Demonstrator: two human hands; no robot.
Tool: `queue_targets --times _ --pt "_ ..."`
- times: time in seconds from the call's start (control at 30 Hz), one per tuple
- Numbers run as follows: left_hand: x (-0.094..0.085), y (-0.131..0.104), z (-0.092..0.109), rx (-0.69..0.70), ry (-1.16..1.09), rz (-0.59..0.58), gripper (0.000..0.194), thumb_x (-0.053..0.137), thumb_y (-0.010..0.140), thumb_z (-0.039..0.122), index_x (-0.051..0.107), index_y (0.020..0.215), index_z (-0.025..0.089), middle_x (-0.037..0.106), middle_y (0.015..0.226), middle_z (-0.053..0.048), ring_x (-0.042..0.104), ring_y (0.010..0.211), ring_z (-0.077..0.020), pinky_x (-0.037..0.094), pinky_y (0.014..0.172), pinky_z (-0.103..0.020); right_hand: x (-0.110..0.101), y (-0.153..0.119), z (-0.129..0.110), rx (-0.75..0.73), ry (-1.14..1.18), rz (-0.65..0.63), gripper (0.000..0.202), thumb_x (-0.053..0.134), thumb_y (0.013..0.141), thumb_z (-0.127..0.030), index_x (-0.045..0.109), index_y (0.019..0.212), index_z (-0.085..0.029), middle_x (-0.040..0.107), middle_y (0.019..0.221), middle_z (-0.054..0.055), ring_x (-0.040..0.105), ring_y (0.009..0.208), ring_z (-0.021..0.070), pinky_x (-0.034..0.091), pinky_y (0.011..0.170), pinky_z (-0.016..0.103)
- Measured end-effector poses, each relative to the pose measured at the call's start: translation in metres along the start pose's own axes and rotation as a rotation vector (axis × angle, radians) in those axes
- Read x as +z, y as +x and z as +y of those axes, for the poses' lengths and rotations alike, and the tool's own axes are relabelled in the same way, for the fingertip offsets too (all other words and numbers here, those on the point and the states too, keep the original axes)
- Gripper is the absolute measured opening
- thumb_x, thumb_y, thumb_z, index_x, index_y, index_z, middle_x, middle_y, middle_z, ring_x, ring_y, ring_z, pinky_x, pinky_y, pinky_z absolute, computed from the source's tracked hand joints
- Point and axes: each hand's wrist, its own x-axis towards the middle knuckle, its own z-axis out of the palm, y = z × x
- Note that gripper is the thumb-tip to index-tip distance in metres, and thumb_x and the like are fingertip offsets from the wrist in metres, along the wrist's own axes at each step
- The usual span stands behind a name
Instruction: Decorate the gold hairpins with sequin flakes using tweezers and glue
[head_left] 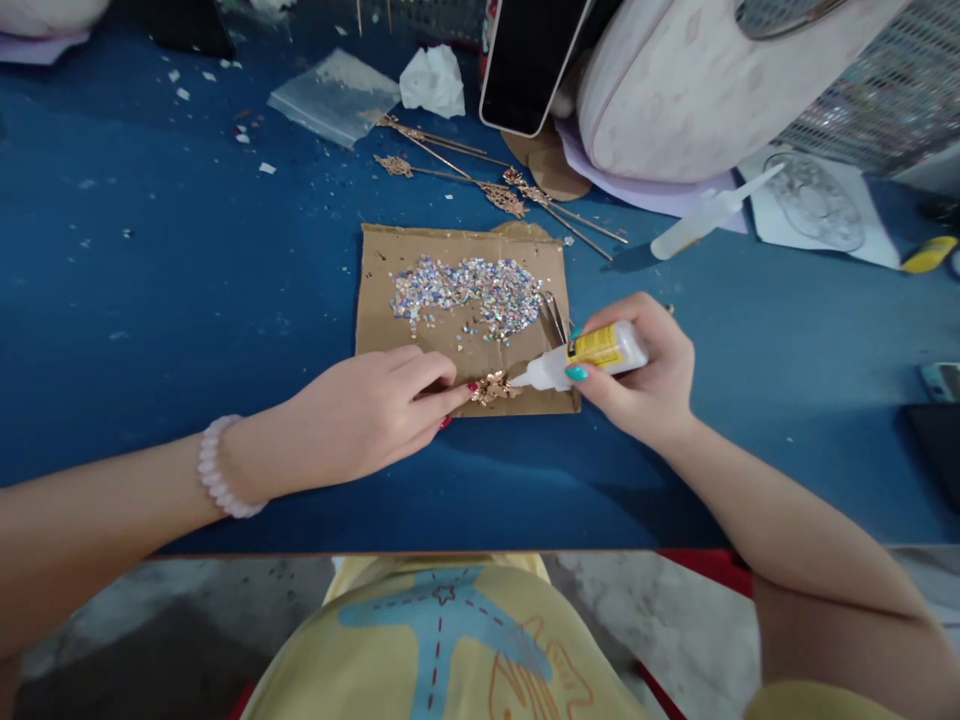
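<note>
Cardboard [375, 300] lay flat on the blue table [150, 300] w/ a heap of sparkly chips [469, 290] on its upper half & tweezers [553, 318] just beside the heap. Our left hand [367, 415] was closed on a small gold ornament [495, 388] at the cardboard's near edge, fingertips pinning it down. Our right hand [641, 375] gripped a glue bottle [581, 358], nozzle touching the ornament; gold hairpin sticks [480, 180], a 2nd glue bottle [709, 215] & a phone [529, 60] lay further back.
</note>
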Motion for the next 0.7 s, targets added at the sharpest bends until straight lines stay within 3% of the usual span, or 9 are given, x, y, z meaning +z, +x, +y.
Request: queue_targets --times 0.27,0.43,0.7 --pt "-0.0004 0.0005 0.0016 -0.012 -0.005 0.026 0.030 0.042 0.097 0.022 0.058 0.121 0.013 0.059 0.102 -0.009 0.055 0.086 -0.0201 0.047 0.074 -0.033 0.0008 0.0026 -0.0011 -0.012 -0.008 -0.110 0.027 0.076 0.070 -0.038 0.057 0.083 -0.023 0.059 0.070 -0.003 0.052 0.056 0.0106 0.042 0.048 0.024" --pt "0.0002 0.0003 0.0005 -0.004 -0.007 0.034 0.030 0.042 0.097 0.022 0.056 0.122 0.013 0.059 0.103 -0.009 0.054 0.087 -0.0201 0.048 0.075 -0.033 0.0015 0.0041 -0.0012 -0.041 0.071 -0.146 0.025 0.078 0.070 -0.032 0.060 0.085 -0.022 0.065 0.078 -0.002 0.060 0.065 0.0112 0.050 0.059 0.023" --pt "0.0017 -0.0006 -0.0002 -0.012 -0.010 0.020 0.030 0.043 0.096 0.022 0.056 0.121 0.014 0.057 0.105 -0.008 0.053 0.086 -0.0191 0.047 0.076 -0.032 0.0090 -0.0003 -0.0061 0.048 0.199 -0.273 0.027 0.079 0.069 -0.033 0.062 0.085 -0.020 0.068 0.077 -0.002 0.063 0.065 0.0096 0.051 0.060 0.021"
